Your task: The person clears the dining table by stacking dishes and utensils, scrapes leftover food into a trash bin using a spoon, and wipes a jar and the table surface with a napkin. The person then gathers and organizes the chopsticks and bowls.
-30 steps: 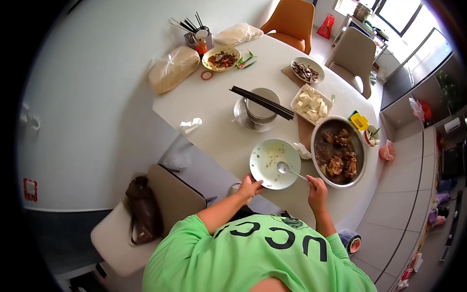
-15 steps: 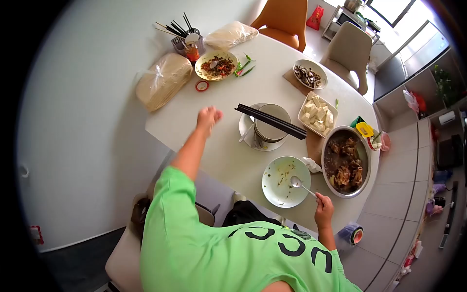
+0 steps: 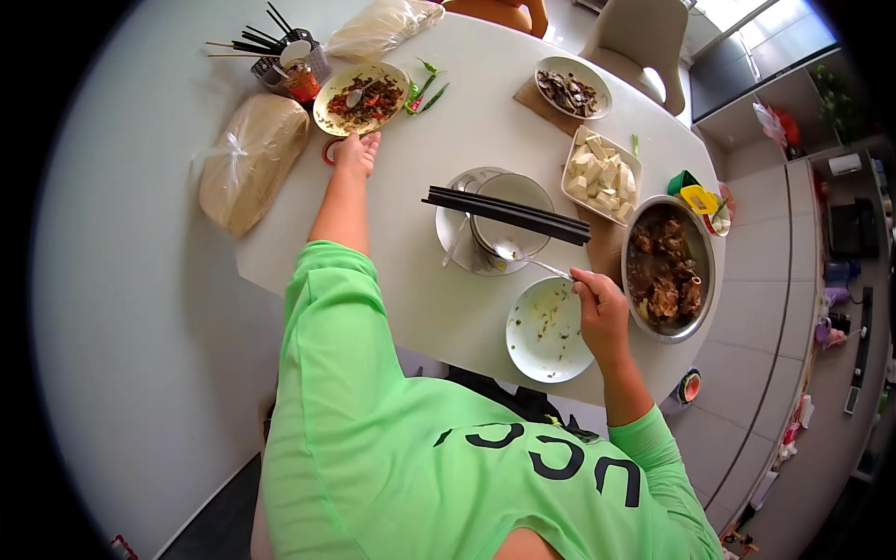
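Note:
My right hand (image 3: pixel 602 308) is closed around the handle of a metal spoon (image 3: pixel 551 271). The spoon's head is by the near edge of a stack of bowls (image 3: pixel 504 201), above the white bowl (image 3: pixel 549 341) with food scraps in it. Several black chopsticks (image 3: pixel 509 217) lie across the stack, and another spoon (image 3: pixel 455 245) rests at its left side. At the far left, my left hand (image 3: pixel 357 155) grips the near rim of a shallow bowl (image 3: pixel 320 112) of chopped chili mix, its fingers partly hidden. A spoon (image 3: pixel 359 96) lies in that mix.
On the right are a large metal basin (image 3: pixel 707 303) of braised meat, a tray of tofu pieces (image 3: pixel 602 177) and a dish of dark food (image 3: pixel 574 91). Green peppers (image 3: pixel 427 91), a plastic-bagged stack (image 3: pixel 257 163), a jar (image 3: pixel 301 82) and a chopstick basket (image 3: pixel 271 70) stand left.
My left hand has reached forward to the chili bowl's rim. My right hand has lifted the spoon out of the white bowl, up towards the stack. The camera view has shifted.

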A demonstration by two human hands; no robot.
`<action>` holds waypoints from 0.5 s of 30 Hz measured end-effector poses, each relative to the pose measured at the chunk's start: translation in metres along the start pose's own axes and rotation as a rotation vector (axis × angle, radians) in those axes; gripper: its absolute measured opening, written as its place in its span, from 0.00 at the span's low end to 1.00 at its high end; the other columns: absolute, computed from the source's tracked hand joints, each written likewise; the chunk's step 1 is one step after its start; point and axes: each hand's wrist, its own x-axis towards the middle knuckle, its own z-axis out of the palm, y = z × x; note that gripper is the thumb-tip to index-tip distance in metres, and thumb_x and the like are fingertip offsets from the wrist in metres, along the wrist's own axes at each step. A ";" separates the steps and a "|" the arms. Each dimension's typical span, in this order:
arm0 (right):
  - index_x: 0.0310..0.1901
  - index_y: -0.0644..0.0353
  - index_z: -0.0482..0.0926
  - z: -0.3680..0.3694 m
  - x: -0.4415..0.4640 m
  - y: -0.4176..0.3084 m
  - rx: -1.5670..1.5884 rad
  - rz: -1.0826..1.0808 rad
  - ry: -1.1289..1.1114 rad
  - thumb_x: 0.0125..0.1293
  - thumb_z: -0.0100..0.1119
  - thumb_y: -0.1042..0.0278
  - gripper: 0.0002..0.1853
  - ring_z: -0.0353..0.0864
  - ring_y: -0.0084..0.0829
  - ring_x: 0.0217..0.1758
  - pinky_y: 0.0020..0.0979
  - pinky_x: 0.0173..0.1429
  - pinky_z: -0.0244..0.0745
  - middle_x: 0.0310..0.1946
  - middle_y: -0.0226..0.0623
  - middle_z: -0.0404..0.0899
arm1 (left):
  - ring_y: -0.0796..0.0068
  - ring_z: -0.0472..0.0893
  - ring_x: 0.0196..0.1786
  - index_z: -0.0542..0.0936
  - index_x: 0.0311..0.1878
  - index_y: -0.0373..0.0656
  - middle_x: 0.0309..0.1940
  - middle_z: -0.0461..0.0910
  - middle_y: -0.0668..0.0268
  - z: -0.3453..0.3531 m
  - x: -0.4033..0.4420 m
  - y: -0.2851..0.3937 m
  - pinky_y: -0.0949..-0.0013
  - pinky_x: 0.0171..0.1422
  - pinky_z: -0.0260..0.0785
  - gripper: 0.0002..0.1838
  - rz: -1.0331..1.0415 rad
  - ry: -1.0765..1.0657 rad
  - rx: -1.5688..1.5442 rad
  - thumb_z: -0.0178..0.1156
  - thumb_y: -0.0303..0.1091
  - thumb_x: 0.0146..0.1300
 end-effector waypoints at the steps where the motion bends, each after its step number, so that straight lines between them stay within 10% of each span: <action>1: 0.44 0.63 0.82 0.002 0.006 -0.004 -0.049 -0.003 0.001 0.62 0.58 0.77 0.10 0.79 0.37 0.33 0.31 0.40 0.73 0.31 0.42 0.80 | 0.54 0.80 0.47 0.60 0.58 0.27 0.49 0.74 0.42 0.000 0.002 -0.001 0.63 0.52 0.80 0.19 -0.001 0.004 -0.008 0.42 0.35 0.75; 15: 0.62 0.62 0.70 0.006 -0.017 -0.009 0.061 0.064 -0.026 0.62 0.60 0.77 0.25 0.78 0.23 0.37 0.24 0.40 0.75 0.45 0.38 0.82 | 0.58 0.79 0.51 0.63 0.61 0.36 0.53 0.74 0.53 0.015 0.008 -0.022 0.58 0.57 0.78 0.17 0.008 -0.006 -0.255 0.48 0.27 0.71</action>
